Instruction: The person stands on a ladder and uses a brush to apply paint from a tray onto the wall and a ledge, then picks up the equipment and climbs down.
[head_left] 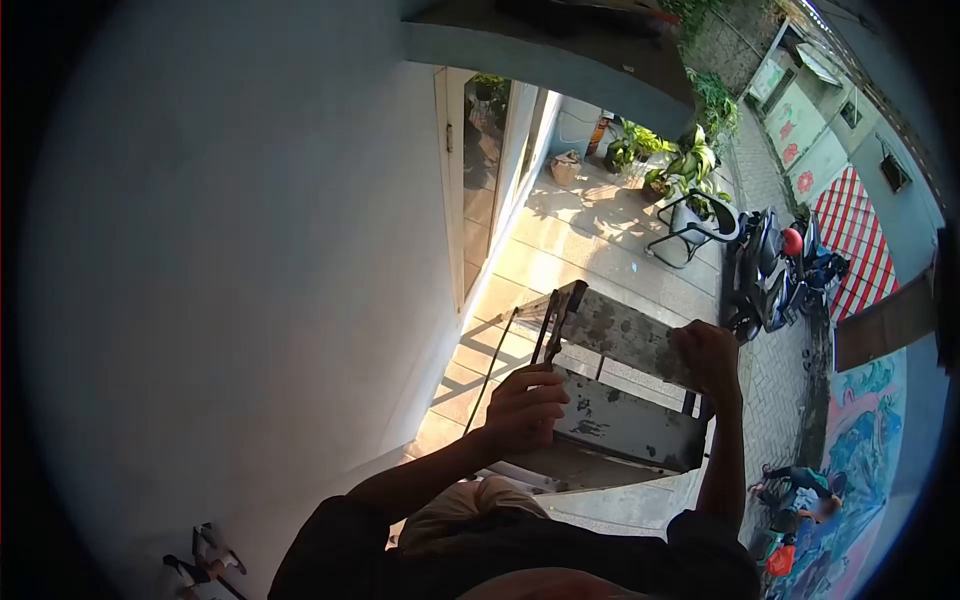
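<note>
A stepladder [630, 425] with broad, worn, paint-flecked treads stands directly in front of my body. My left hand [527, 408] is closed around its left side, beside the second tread. The fingers of my right hand [707, 357] curl over the right end of the upper tread [622, 332]. A dark side rail [560, 320] rises at the ladder's left, and a thin rear leg [490, 370] slants toward the tiled floor. My legs in light trousers show just below the lower treads.
On my left is a plain wall [250, 250] with a glazed door [480, 190]. A concrete overhang [540, 55] juts out above. Potted plants [690, 165], a chair [695, 228] and parked motorbikes [775, 260] occupy the ground beyond. People sit by a painted wall [865, 430] at lower right.
</note>
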